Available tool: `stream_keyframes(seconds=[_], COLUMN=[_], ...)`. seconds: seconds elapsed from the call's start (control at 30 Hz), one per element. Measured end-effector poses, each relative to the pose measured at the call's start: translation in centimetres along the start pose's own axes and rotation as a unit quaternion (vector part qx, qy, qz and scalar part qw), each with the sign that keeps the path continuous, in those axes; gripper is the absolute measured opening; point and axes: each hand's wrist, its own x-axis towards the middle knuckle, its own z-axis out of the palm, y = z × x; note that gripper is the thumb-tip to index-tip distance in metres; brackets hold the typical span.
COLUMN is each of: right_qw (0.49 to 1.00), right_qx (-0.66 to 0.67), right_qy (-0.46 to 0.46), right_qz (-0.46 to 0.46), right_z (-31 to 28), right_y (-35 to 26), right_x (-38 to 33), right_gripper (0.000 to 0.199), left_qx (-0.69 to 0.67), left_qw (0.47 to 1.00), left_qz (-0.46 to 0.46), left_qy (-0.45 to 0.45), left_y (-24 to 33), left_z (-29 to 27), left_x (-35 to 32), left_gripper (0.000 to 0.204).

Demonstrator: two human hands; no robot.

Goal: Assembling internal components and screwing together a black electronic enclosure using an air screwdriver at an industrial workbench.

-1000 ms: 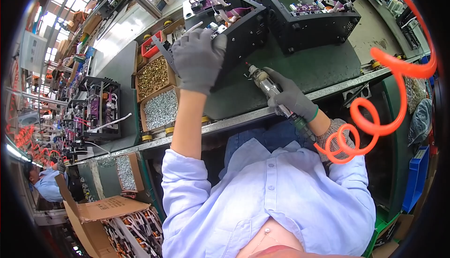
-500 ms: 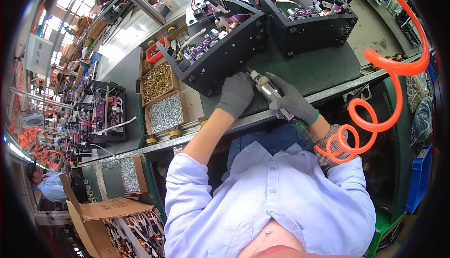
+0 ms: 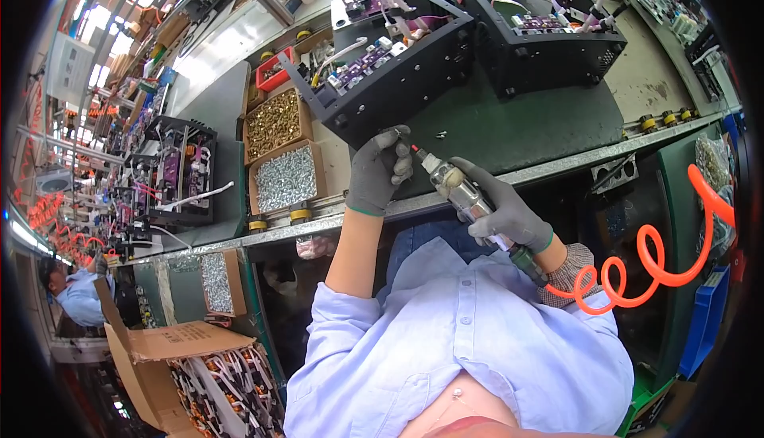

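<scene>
My left hand (image 3: 376, 174), in a grey glove, is closed beside the near corner of a black metal case (image 3: 398, 80). At its pinched fingertips shows a small shiny piece that looks like a screw (image 3: 399, 131); the palm is hidden. An air screwdriver (image 3: 458, 183) lies in the grip of my gloved right hand (image 3: 509, 211), its red-tipped bit angled up and left, close to my left fingers but off the case. Purple circuit boards and white cables fill the open case. Loose screws (image 3: 441, 134) rest on the green mat (image 3: 509, 132).
A second black case (image 3: 549, 48) stands to the right. On the left are a box of brass-coloured fasteners (image 3: 273, 124), a box of silver screws (image 3: 285, 179) and a red bin (image 3: 274, 70). An orange coiled hose (image 3: 652, 267) trails right from the screwdriver. Another person (image 3: 76, 287) sits far left.
My left hand has moved left along the case and its fingers have turned upward. The screwdriver has drawn back from the case toward me. The orange hose has dropped lower on the right.
</scene>
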Motion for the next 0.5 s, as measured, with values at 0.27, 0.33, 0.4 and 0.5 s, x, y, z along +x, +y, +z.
stream_keyframes(seconds=[0.27, 0.33, 0.4, 0.5], right_qw=[0.999, 1.000, 1.000, 1.000], right_qx=[-0.016, -0.005, 0.005, -0.020], right_qy=[-0.011, -0.010, -0.011, 0.002], right_qz=[-0.043, -0.012, 0.020, 0.015], right_z=[1.1, 1.0, 1.1, 1.5], right_y=[0.8, 0.6, 0.6, 1.4], right_x=[1.0, 0.5, 0.2, 0.5], right_gripper=[0.105, 0.105, 0.105, 0.105], left_qx=[-0.111, -0.129, -0.159, -0.043], left_qw=[0.993, 0.990, 0.984, 0.985], left_qz=[0.045, 0.053, 0.080, 0.114], left_qy=[-0.017, -0.010, -0.009, 0.119], left_y=[-1.5, -2.1, -2.7, -3.3], left_z=[-0.8, -0.5, 0.0, 0.8], left_x=[-1.0, -1.1, -1.4, -2.2], left_gripper=[0.028, 0.028, 0.025, 0.029])
